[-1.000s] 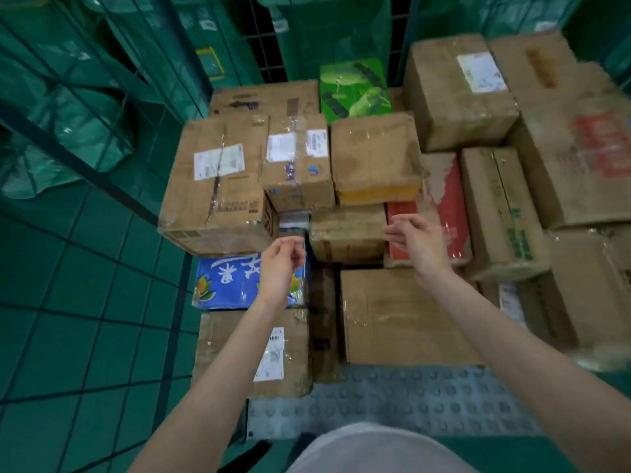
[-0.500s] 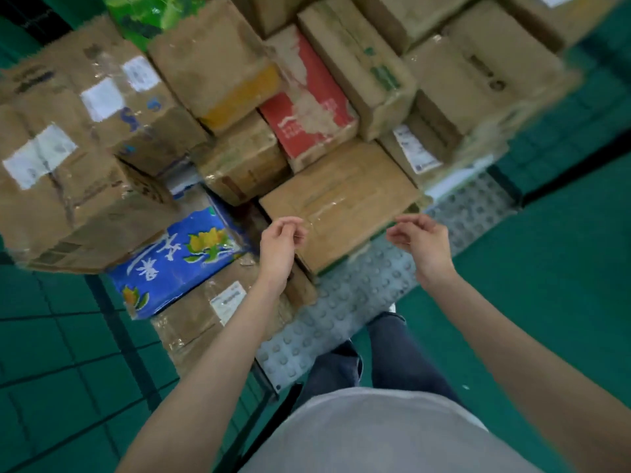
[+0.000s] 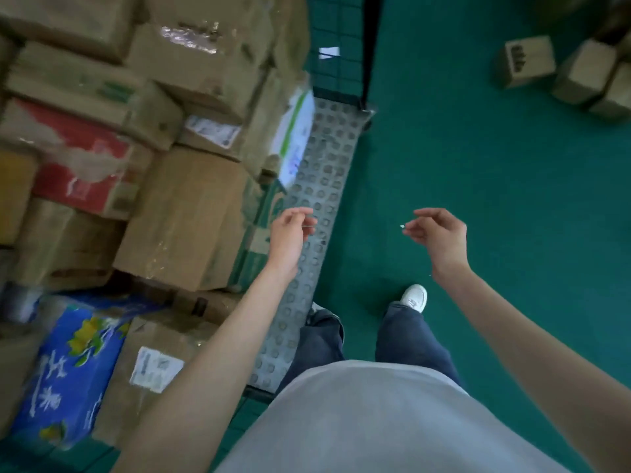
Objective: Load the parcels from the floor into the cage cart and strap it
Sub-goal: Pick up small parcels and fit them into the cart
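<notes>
Both hands, left point(image 3: 290, 233) and right point(image 3: 438, 233), hang loosely curled, each grip holding nothing, free for floor parcels point(image 3: 526, 61).

Floor point(image 3: 512, 199) dark green. Cart deck point(image 3: 321, 186) grey w/ dimple pattern. Most parcels point(image 3: 191, 216) plain brown cardboard; one box point(image 3: 68, 367) blue w/ yellow-green print & white lettering, one carton point(image 3: 82, 179) red. Shirt point(image 3: 375, 421) light grey, jeans point(image 3: 413, 339) dark blue, shoe point(image 3: 415, 297) white.

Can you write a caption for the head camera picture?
Both empty hands, left hand and right hand, hang beside stacked brown cardboard parcels.
</notes>
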